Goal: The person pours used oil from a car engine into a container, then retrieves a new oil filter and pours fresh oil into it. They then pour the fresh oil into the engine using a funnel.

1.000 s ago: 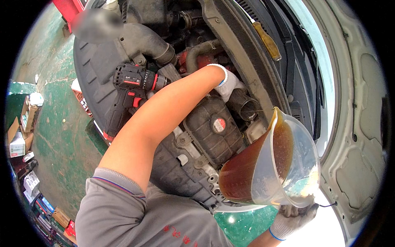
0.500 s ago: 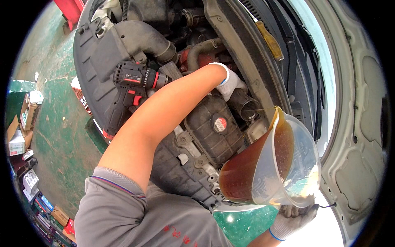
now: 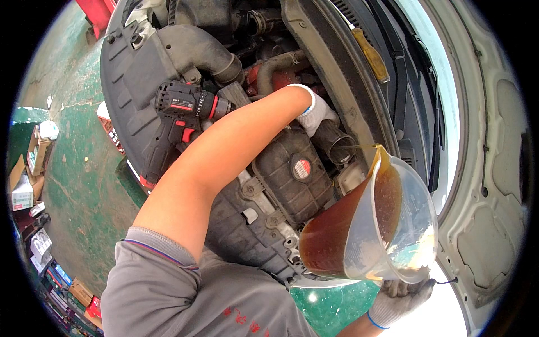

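My left hand (image 3: 318, 116), in a white knit glove, is closed on a dark cylindrical funnel (image 3: 339, 145) in the engine bay, its fingertips partly hidden. My right hand (image 3: 400, 300), also gloved, grips the lower-right part of a large translucent measuring jug (image 3: 345, 230) of brown liquid. The jug is tilted, and a thin stream runs from its spout into the funnel's mouth. A black reservoir (image 3: 289, 185) with a red-labelled cap sits below the funnel. A black and red cordless drill (image 3: 178, 109) lies left of my forearm.
A yellow-handled screwdriver (image 3: 370, 56) lies along the cowl. The raised hood (image 3: 483, 236) is at the right. Large air hoses (image 3: 208, 53) cross the upper engine bay. Boxes (image 3: 39, 247) stand on the green floor (image 3: 84, 157) at the left, near red equipment (image 3: 98, 14).
The view has shifted very slightly. Both hands, the funnel and the tilted jug hold almost the same positions, with the thin stream still running.
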A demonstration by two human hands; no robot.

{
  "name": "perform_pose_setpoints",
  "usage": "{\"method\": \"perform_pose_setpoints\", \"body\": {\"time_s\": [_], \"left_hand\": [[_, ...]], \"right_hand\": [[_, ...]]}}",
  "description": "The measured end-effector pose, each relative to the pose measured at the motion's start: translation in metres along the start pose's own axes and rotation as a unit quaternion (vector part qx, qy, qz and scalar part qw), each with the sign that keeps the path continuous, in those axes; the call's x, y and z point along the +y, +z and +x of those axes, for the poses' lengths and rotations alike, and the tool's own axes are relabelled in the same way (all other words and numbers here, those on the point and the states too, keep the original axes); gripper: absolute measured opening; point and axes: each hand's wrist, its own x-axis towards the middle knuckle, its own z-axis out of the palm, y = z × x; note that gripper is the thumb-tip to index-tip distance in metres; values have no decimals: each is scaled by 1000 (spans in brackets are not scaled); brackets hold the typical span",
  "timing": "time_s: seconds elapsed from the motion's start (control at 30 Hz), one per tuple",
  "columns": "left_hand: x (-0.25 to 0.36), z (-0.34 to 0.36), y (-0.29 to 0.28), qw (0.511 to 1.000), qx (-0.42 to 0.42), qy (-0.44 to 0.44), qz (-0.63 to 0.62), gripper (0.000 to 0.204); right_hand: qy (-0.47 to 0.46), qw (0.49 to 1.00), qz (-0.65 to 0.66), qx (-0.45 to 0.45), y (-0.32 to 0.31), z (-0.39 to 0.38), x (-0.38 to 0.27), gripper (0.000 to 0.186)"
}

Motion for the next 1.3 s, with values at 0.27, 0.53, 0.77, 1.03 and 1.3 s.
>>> {"method": "perform_pose_setpoints", "body": {"time_s": [0.27,0.53,0.77,1.03,1.3], "left_hand": [[0,-1,-1,999,15,19,22,81],[-2,-2,-1,1000,15,22,9,79],[-3,4,-1,999,-30,9,-29,81],[1,-3,-5,1000,-9,20,-13,82],[7,-8,-6,1000,11,13,14,81]], "right_hand": [[-4,999,7,-37,-1,-1,0,57],[11,996,16,-87,-7,1,-1,53],[-8,999,41,7,18,-8,0,45],[-15,999,40,1,10,-5,2,46],[-7,1000,26,-7,1,-3,0,49]]}}
